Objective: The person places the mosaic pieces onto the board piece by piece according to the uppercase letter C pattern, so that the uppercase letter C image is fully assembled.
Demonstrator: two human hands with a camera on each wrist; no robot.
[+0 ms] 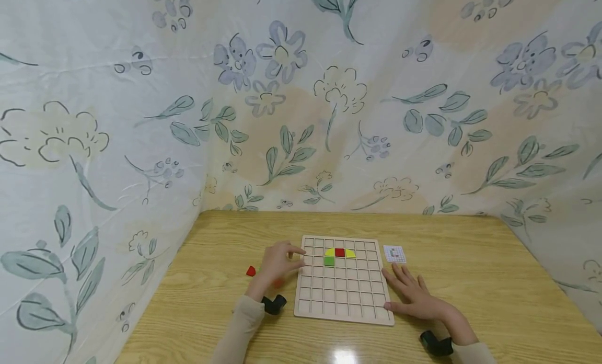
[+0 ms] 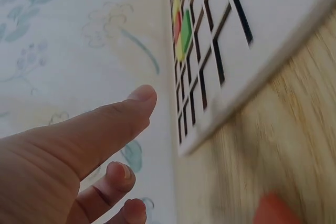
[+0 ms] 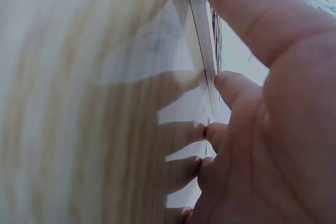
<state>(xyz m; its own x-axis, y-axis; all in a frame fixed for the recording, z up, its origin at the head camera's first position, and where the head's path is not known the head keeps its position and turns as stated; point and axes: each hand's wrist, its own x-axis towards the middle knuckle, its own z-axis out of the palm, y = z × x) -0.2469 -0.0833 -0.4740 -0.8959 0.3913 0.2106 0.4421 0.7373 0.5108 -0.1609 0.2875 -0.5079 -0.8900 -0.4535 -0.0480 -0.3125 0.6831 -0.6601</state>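
A wooden grid board [image 1: 324,314] lies flat on the table. Its upper cells hold a red square tile [image 1: 339,252] between two curved yellow tiles [image 1: 350,253], with a green square tile [image 1: 329,261] under the left yellow one. At the board's left edge is my left hand [image 1: 277,262], thumb and index finger apart; the left wrist view shows nothing between them. My right hand [image 1: 416,298] lies spread beside the board's right edge, thumb touching the rim. In the right wrist view, its fingers [image 3: 236,85] extend along that edge.
Left of the board lie a loose red tile [image 1: 251,271] and another red tile [image 1: 278,283], partly covered by the left hand. A small printed pattern card [image 1: 394,253] sits beyond the right fingers. Floral cloth [image 1: 338,160] hangs behind the wooden table [image 1: 226,233] and along its sides.
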